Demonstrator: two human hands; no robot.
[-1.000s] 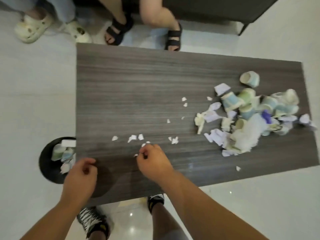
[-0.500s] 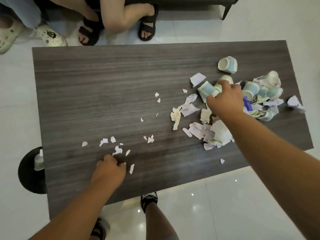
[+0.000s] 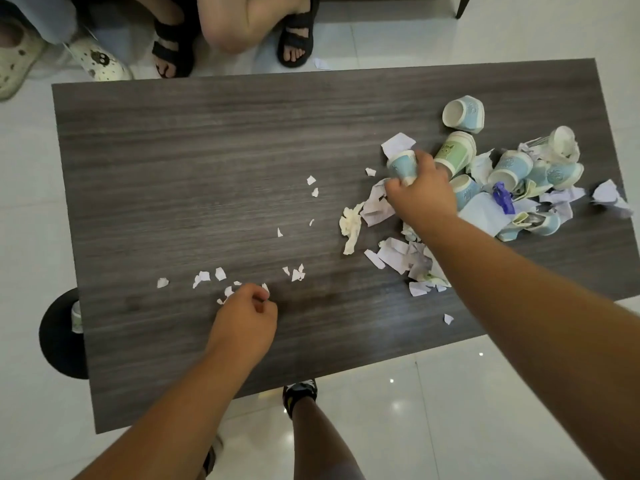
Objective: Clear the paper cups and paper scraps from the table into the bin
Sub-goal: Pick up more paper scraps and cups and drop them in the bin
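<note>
A heap of crushed blue and green paper cups and torn white and lilac paper scraps covers the right part of the dark wood table. My right hand is shut on a blue paper cup at the heap's left edge. Small white paper scraps lie scattered near the front middle. My left hand rests among them with its fingers curled and pinching at the scraps. The black bin stands on the floor at the table's left front corner, partly hidden by the tabletop.
Two seated people's legs and feet, in black sandals and pale clogs, are beyond the far edge. My own foot shows under the near edge. White tiled floor surrounds the table. One cup lies apart at the back right.
My right hand has gone from the front scraps to the heap and closed on a blue cup. My left hand moved from the table's left edge near the bin to the small scraps.
</note>
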